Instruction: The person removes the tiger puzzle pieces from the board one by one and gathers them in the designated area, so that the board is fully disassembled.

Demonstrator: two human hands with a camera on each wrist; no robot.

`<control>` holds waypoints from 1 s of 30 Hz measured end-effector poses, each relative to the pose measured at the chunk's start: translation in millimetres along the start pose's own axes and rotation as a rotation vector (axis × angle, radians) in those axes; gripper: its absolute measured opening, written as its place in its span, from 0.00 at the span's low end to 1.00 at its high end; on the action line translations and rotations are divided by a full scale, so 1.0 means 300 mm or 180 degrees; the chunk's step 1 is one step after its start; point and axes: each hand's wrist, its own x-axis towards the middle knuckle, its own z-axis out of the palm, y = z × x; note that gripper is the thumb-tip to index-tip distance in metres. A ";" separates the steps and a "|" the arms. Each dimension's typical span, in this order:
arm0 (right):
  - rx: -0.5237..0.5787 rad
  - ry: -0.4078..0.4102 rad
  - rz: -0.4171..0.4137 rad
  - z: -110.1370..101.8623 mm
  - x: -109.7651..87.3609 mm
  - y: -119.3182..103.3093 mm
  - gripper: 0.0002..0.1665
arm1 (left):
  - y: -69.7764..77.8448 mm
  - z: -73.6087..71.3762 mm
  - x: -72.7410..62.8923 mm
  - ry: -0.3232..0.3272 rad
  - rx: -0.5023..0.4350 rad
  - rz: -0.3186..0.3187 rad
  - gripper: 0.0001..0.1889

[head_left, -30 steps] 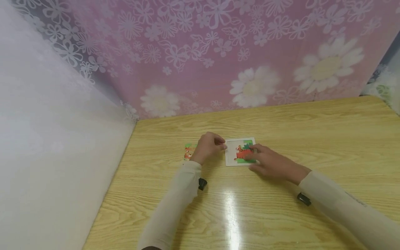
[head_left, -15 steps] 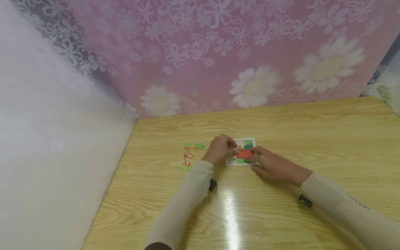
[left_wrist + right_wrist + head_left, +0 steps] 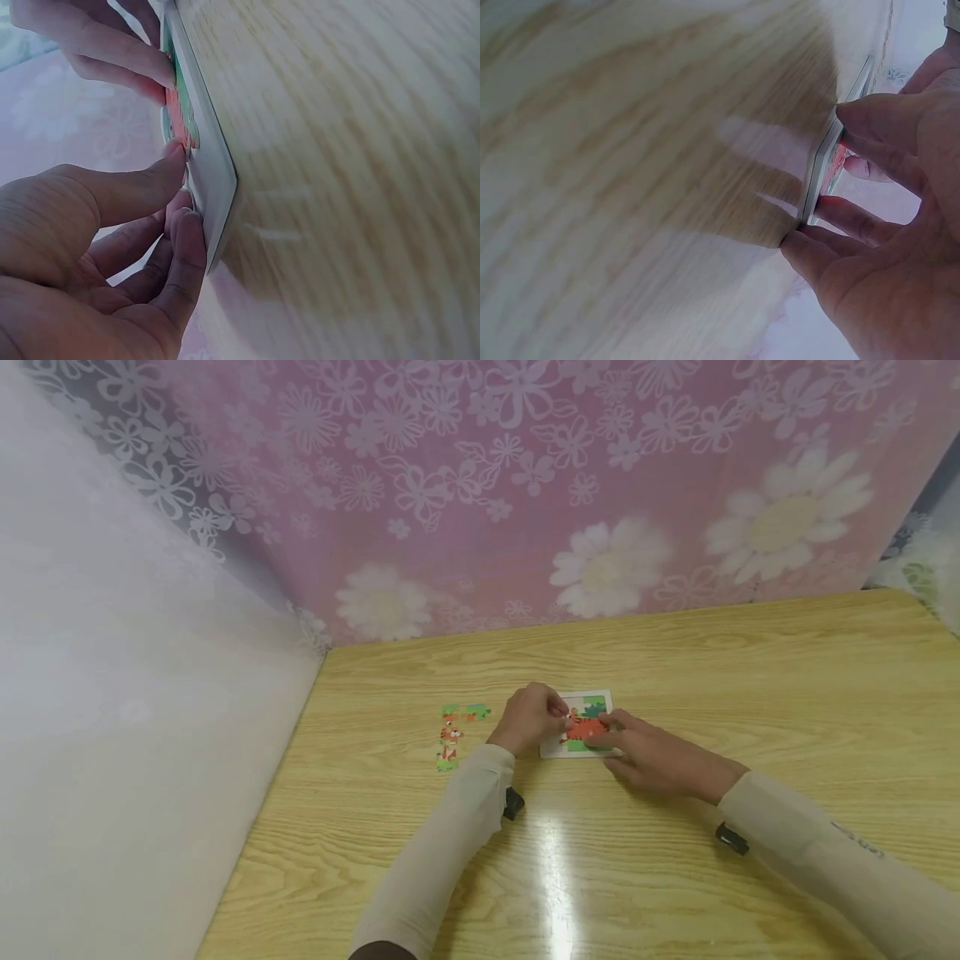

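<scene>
A white-rimmed jigsaw tray (image 3: pixel 557 755) lies on the table, its right side filled with pieces of an orange tiger picture (image 3: pixel 587 728). My left hand (image 3: pixel 528 722) is over the tray's left part, pinching a jigsaw piece between thumb and fingertips at the edge of the laid pieces. The left wrist view shows the left thumb (image 3: pixel 142 187) against the tray (image 3: pixel 216 169); the pinched piece is mostly hidden. On the tray's right edge, my right hand (image 3: pixel 663 758) holds the rim between thumb and fingers, one finger on the orange pieces. Right fingertips (image 3: pixel 802 247) touch the rim.
Left of the tray lie several loose jigsaw pieces (image 3: pixel 450 735), among them a green and orange one (image 3: pixel 477 712). The wooden table (image 3: pixel 637 893) meets a pink flowered backdrop (image 3: pixel 480 568) behind and a white wall (image 3: pixel 150 735) at left.
My left hand has moved right, from the tray's left rim to over the laid pieces, uncovering the loose pieces. It has stayed there for the last half second. The right hand has barely shifted.
</scene>
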 end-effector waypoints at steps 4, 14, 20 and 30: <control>-0.0018 -0.0023 -0.0001 -0.002 0.003 -0.005 0.21 | -0.003 -0.002 0.000 0.0001 -0.0034 -0.0015 0.07; 0.0032 -0.0025 0.0039 0.004 0.007 0.002 0.21 | -0.003 -0.011 -0.010 0.0070 -0.0279 -0.0068 0.05; 0.0016 -0.0009 -0.0042 0.001 0.006 -0.001 0.21 | -0.003 -0.016 -0.017 0.0089 -0.0430 -0.0070 0.03; 0.0057 -0.0005 -0.0018 0.003 0.006 -0.001 0.19 | -0.016 -0.031 -0.029 0.0278 -0.0615 0.0049 0.03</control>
